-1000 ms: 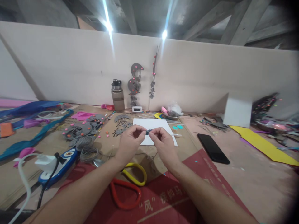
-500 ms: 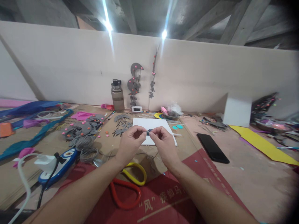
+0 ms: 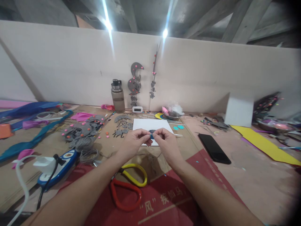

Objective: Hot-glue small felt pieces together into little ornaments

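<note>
Pinched between both hands is a small grey and blue piece (image 3: 151,135), perhaps felt; fingers cover much of it. My left hand (image 3: 135,140) grips its left side with thumb and forefinger, and my right hand (image 3: 166,142) closes on the right side. Under and behind the hands lies a white board (image 3: 150,123). Grey cut-outs (image 3: 123,127) sit on the cardboard left of the board. Two teal cut-outs (image 3: 178,127) rest to its right. Below my wrists are scissors (image 3: 135,175) with one red and one yellow handle loop.
Left of my arms are a blue power strip (image 3: 57,169), grey cord (image 3: 86,146) and grey pieces with coloured balls (image 3: 78,129). A bottle (image 3: 118,97) stands by the wall. A black phone (image 3: 214,149) and a yellow sheet (image 3: 265,144) lie at right.
Both hands have shifted slightly right and down, still pinching the small piece. More of its blue part shows now. The surrounding things have stayed put.
</note>
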Motion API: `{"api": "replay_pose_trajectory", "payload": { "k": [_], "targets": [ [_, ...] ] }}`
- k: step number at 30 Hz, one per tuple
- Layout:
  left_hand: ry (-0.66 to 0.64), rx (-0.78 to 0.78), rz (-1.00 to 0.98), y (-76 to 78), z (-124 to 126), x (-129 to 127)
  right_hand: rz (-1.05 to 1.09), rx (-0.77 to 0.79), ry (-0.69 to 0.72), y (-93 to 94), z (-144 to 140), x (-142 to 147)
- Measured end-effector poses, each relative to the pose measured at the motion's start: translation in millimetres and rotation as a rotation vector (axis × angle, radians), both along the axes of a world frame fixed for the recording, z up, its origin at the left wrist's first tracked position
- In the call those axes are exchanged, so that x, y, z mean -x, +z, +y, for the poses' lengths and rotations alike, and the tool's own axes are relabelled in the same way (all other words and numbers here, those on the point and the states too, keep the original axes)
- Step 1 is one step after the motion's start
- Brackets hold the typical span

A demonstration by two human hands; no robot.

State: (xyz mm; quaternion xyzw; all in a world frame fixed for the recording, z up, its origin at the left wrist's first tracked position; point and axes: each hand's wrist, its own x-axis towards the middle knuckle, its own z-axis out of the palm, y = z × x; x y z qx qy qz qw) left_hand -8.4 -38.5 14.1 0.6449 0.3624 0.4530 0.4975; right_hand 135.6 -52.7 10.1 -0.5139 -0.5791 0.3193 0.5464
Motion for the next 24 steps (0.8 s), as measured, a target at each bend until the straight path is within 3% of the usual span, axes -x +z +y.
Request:
{"api": "replay_pose_trajectory", "payload": {
  "k": [6,14,20,24],
  "targets": [
    [-0.075,0.080,-0.048,-2.6,2.3,-0.3,-0.032,0.000,-0.002,-2.8,1.8,-1.4],
    [0.029,0.041,-0.014,-0.2,-2.5,-2.5,0.041,0.036,0.002,-5.3,3.7,0.3],
    [-0.004,0.151,-0.130,-9.8,5.1,-1.5,0.077,0.072,-0.010,-10.0,9.2,-4.9],
    [-0.024,0.088,-0.072,-9.2,4.6,-0.4,0.006,0.037,-0.030,-8.5,8.7,-7.6]
  ]
}}
